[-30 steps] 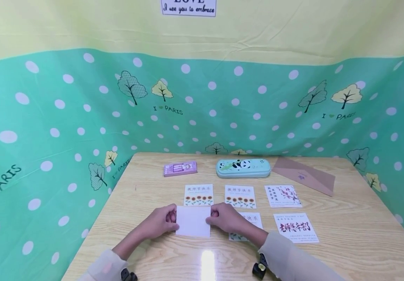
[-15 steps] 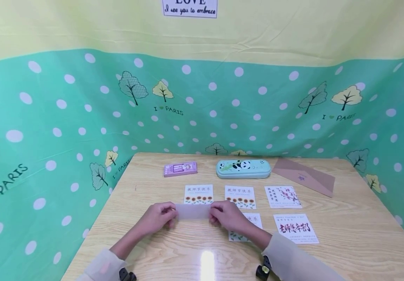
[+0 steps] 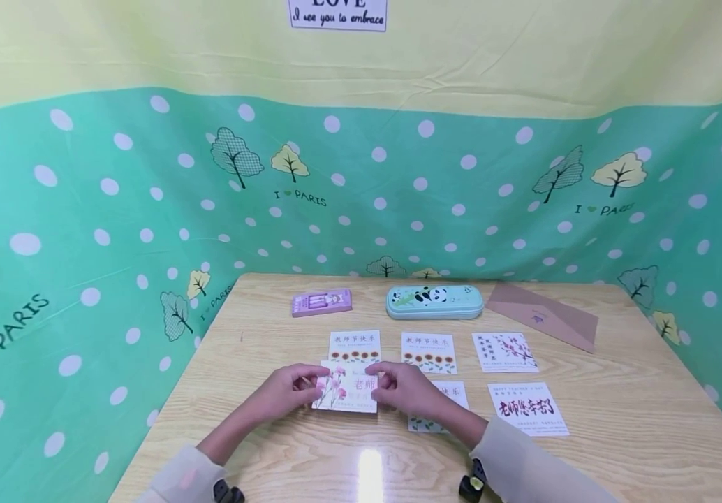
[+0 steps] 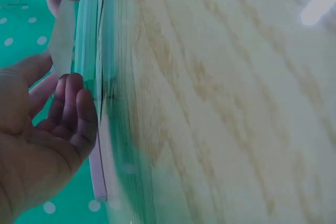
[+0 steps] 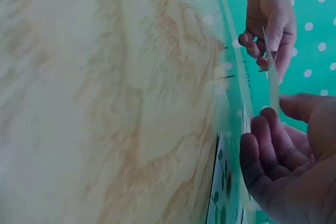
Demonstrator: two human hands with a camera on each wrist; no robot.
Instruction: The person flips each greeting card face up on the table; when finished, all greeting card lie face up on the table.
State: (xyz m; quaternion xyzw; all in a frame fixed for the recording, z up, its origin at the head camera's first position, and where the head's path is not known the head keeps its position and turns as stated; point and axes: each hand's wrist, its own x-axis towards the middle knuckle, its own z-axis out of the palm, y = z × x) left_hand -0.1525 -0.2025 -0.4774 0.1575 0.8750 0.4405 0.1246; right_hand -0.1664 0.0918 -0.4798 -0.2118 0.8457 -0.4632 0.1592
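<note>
A white greeting card [image 3: 348,395] with pink flowers and Chinese lettering is held up between both hands, its printed face toward the head camera. My left hand [image 3: 290,390] pinches its left edge, and my right hand [image 3: 401,388] pinches the right edge. Seen nearly edge-on in the left wrist view, the card [image 4: 63,38] stands off the tabletop. In the head view it overlaps the lower part of a sunflower card [image 3: 355,341] lying behind it. Another sunflower card [image 3: 452,392] is partly hidden beneath my right forearm.
Further cards lie on the wooden table [image 3: 260,461]: a sunflower card [image 3: 429,353], a blossom-branch card [image 3: 505,351] and a red-lettered card [image 3: 528,409]. Along the back are a purple box [image 3: 322,302], a panda pencil case [image 3: 434,302] and a brown envelope [image 3: 543,316]. A green dotted cloth [image 3: 361,195] hangs behind.
The card has turned over between my hands: its blank white side faced the camera, then it tipped nearly edge-on, and now the printed flower side shows. Both hands keep hold.
</note>
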